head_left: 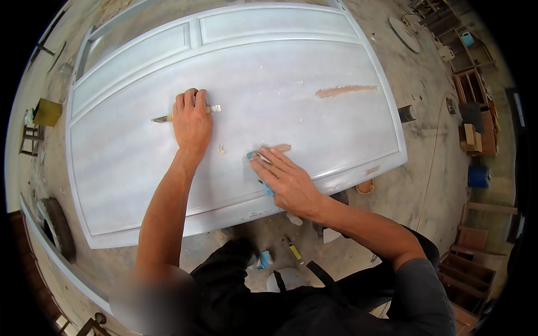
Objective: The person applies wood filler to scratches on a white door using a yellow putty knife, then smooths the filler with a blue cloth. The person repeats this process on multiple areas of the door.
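Note:
A large white-painted wooden panel (134,179) with raised trim lies in front of me. My left hand (192,124) rests on it left of centre, fingers curled round a slim knife (162,119). The knife's dark blade sticks out to the left, and a pale end shows to the right of the fingers. Nearer to me, my right hand (284,180) lies on the panel, pressing down a folded blue sheet (269,189) that looks like sandpaper. Its middle is hidden under the palm. Beside these fingertips is a brown patch (284,148). A longer brown patch (346,91) marks the far right.
Below the panel's near edge lie a yellow-handled tool (294,251) and a crumpled blue-and-white piece (264,260). A yellow-green container (47,112) stands at left, a dark can (408,113) at right. Wooden furniture, a cardboard box (472,138) and a blue bucket (478,177) line the right side.

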A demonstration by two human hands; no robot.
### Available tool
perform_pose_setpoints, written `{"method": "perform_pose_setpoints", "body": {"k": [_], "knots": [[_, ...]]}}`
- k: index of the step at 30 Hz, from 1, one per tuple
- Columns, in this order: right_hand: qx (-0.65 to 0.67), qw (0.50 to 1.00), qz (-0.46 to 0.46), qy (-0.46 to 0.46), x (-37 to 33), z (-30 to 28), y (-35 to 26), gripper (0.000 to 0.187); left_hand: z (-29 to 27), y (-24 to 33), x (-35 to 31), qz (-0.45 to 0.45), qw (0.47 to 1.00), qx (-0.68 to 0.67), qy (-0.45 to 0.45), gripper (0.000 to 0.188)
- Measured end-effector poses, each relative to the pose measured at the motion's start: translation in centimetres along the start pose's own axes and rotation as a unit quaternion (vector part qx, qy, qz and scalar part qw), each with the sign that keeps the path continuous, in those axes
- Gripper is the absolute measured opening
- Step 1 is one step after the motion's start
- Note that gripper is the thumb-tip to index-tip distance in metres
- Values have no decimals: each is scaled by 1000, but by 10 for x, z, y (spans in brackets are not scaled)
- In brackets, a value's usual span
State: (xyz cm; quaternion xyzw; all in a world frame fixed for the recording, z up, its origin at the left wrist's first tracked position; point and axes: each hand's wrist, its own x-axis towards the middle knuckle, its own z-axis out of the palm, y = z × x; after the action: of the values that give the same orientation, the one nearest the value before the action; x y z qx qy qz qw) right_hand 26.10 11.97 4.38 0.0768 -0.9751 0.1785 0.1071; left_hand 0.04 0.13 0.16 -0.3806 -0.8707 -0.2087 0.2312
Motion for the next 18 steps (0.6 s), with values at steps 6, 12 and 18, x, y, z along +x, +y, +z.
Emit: {"method": "perform_pose_setpoints", "body": {"k": [6, 12, 18], "knots": [[-12, 998, -38, -42, -3, -19, 22, 58, -2, -2, 1, -2, 1000, 7, 2, 31], [33, 997, -50, -48, 19, -3, 5, 64, 1, 0, -3, -9, 1000, -4, -8, 31], [19, 998, -38, -36, 21, 3, -12, 54, 1, 0, 1, -3, 1000, 8, -8, 32]]}}
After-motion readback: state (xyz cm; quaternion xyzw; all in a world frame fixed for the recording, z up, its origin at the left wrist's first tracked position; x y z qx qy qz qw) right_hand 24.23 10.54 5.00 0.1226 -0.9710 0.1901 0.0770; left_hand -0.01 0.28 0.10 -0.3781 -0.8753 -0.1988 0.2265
